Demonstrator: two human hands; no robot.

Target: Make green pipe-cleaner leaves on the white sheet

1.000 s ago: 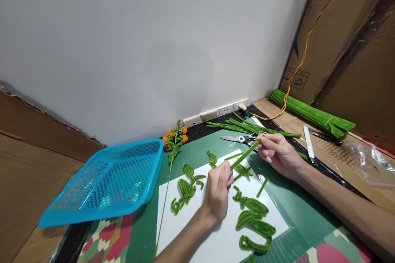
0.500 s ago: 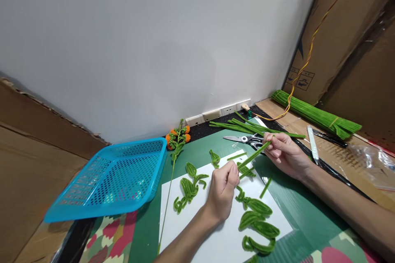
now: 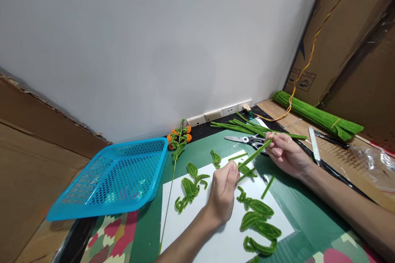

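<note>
My left hand [image 3: 224,191] and my right hand [image 3: 285,153] hold the two ends of a folded green pipe cleaner [image 3: 254,155] above a white sheet [image 3: 222,238]. The left fingers pinch its lower end; the right fingers pinch its upper end. Green pipe-cleaner leaf shapes [image 3: 257,222] lie on the sheet to the right of my left hand, and more leaf shapes [image 3: 189,187] lie to its left. Short green offcuts [image 3: 268,186] rest between my forearms.
A blue mesh basket [image 3: 112,178] stands at the left. A stem with orange flowers [image 3: 179,137] lies beside it. Scissors [image 3: 247,139] and loose green pipe cleaners [image 3: 243,126] lie behind my hands. A bundle of pipe cleaners [image 3: 317,115] and a white tool [image 3: 314,143] sit at the right.
Both hands keep the same grip on the pipe cleaner. The view has shifted slightly, so everything sits a little further right in the picture.
</note>
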